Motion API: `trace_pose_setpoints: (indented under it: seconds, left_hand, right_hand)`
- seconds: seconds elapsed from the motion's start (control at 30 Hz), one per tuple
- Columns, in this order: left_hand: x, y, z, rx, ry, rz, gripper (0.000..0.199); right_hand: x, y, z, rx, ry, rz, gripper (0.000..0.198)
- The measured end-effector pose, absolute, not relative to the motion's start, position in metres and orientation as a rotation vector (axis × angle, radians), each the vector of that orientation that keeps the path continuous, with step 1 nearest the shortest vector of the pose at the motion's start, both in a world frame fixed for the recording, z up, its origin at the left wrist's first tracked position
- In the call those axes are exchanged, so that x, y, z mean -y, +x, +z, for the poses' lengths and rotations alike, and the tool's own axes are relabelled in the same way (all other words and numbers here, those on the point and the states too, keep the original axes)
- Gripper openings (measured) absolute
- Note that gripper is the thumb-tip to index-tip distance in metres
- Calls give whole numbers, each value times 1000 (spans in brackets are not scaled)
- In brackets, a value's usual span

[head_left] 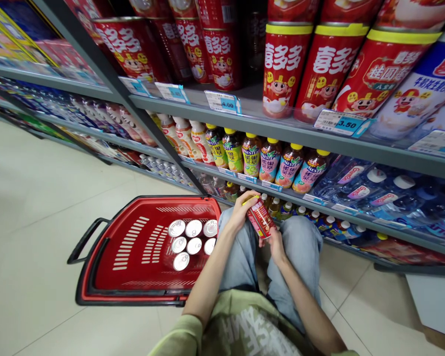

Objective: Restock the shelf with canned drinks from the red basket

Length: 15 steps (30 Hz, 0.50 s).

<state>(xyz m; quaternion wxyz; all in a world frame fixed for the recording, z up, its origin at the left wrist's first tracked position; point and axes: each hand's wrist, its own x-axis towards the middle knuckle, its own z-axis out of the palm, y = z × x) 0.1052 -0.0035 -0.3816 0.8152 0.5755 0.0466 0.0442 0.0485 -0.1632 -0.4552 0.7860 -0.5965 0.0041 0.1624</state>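
A red can with a yellow lid (261, 217) is tilted above my knees, held between both hands. My left hand (241, 207) grips its lidded upper end. Around the lower end close the fingers of my right hand (276, 243). Part of the can is covered by my fingers. To the left, a red shopping basket (122, 277) with a black handle rests on the floor. Several cans (194, 245) stand upright in it, their silver pull-tab ends facing up; my left forearm passes in front of the basket's right side.
Shelving runs across in front of my knees. Red cans with yellow lids (286, 69) fill the upper shelf, above a price tag (224, 103). Below stand tea bottles (252, 154) and water bottles (378, 185). A white box (435, 301) sits on the floor at right.
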Motion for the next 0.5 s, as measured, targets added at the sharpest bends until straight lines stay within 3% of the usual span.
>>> trace_pose_setpoints:
  seconds: [0.3, 0.5]
  left_hand:
    - [2, 105, -383, -73, 1241, 66, 33]
    - [2, 102, -378, -35, 1216, 54, 32]
  right_hand:
    - [169, 47, -431, 96, -1009, 924, 92]
    - [170, 47, -432, 151, -933, 974, 93]
